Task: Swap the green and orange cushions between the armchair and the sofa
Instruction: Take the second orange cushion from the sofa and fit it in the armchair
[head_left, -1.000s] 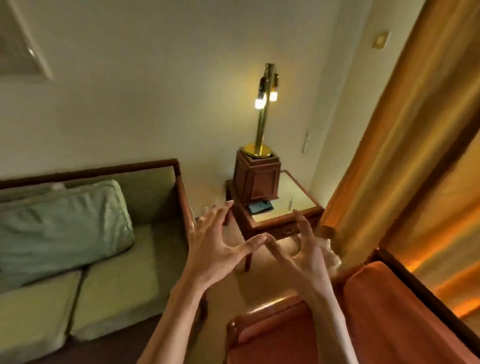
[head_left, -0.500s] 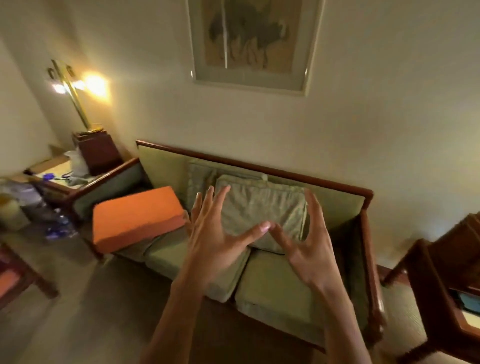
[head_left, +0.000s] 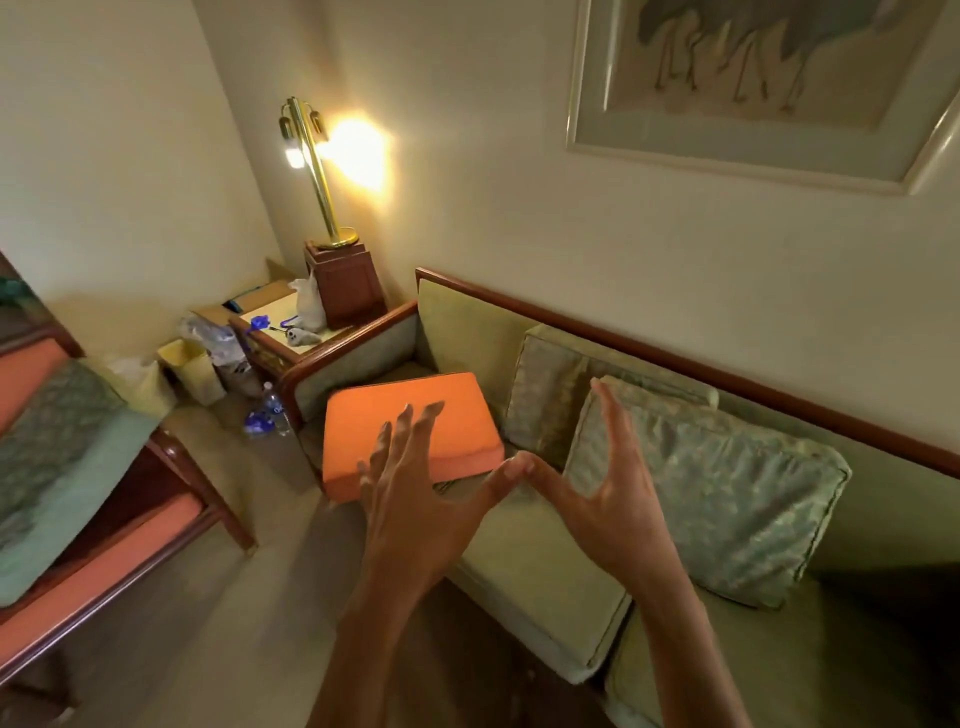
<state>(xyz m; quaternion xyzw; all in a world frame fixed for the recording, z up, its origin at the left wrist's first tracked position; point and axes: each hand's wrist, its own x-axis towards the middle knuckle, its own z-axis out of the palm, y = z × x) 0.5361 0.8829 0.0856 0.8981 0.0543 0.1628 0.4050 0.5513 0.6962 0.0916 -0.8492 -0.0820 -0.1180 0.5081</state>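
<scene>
An orange cushion (head_left: 405, 426) lies flat on the left end of the green sofa (head_left: 524, 561). A green patterned cushion (head_left: 57, 467) lies on the orange-seated armchair (head_left: 104, 561) at the left edge. Two pale green cushions (head_left: 717, 493) lean against the sofa back. My left hand (head_left: 410, 499) and my right hand (head_left: 608, 499) are raised in front of me, fingers spread, thumb tips touching. Both hold nothing. The left hand overlaps the orange cushion's near edge in the view.
A wooden side table (head_left: 291, 332) with a lit brass lamp (head_left: 317, 171) stands in the corner beside the sofa. A bin (head_left: 192, 371), bags and water bottles (head_left: 267, 410) sit on the floor by it. A framed picture (head_left: 758, 78) hangs above the sofa.
The view has swung left from the sofa's right end to its left end, bringing the armchair and the green cushion into sight. Both hands keep the same spread pose, thumbs touching.
</scene>
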